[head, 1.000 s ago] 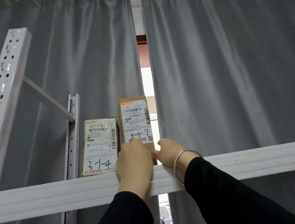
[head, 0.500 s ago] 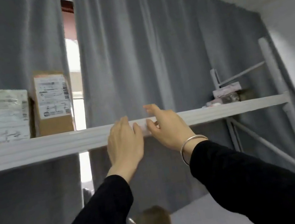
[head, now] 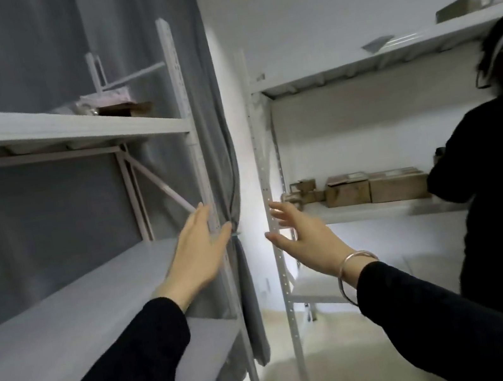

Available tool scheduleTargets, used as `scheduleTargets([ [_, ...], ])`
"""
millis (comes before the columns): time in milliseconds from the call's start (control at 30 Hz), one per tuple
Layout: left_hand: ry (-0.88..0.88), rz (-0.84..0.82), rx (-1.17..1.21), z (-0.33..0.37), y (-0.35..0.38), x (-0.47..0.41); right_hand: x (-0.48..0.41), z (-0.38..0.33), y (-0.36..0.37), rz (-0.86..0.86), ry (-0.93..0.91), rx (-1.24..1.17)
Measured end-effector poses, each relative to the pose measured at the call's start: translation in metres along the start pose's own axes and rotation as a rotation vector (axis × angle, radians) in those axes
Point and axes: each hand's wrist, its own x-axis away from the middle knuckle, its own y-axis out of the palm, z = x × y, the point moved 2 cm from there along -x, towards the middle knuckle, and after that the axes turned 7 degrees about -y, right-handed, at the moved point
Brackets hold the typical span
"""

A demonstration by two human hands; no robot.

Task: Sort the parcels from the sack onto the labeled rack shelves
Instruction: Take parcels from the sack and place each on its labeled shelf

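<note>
My left hand (head: 199, 254) hovers in the air with straight fingers and holds nothing, just in front of the near rack's right post (head: 195, 153). My right hand (head: 306, 239), a silver bangle on its wrist, is spread open and empty in the gap between the two racks. A few small parcels (head: 111, 104) lie at the right end of the near rack's top shelf (head: 67, 129). Several brown cardboard parcels (head: 372, 186) sit on the middle shelf of the second rack (head: 373, 208). No sack is in view.
A person in black (head: 501, 181) stands at the right, close against the second rack. A grey curtain (head: 227, 174) hangs behind the near rack, tied at its edge. The near rack's wide middle shelf (head: 79, 305) runs along my left. Pale floor (head: 338, 362) lies between the racks.
My view has swung right and down from the top shelf. Both hands have come off the shelf edge and hang open in the air. The two labelled parcels are out of view.
</note>
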Motion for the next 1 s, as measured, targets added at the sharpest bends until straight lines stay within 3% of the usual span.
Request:
scheduleTargets([
  [200,-0.21,-0.247,0.021,0.0,0.156,-0.009,0.041,0.133,-0.032,-0.09,0.153,0.017],
  [367,-0.412,-0.474,0.032,-0.047,0.253,0.008,0.07,0.215,-0.004,-0.213,0.284,-0.027],
  [567,-0.589,-0.631,0.019,-0.133,0.362,0.015,0.102,0.314,0.07,-0.339,0.443,-0.046],
  [800,-0.673,-0.868,0.041,-0.218,0.505,0.024,0.139,0.436,0.168,-0.349,0.659,-0.127],
  [1000,-0.8,-1.008,0.147,-0.305,0.652,0.091,0.229,0.562,0.285,-0.519,0.841,-0.125],
])
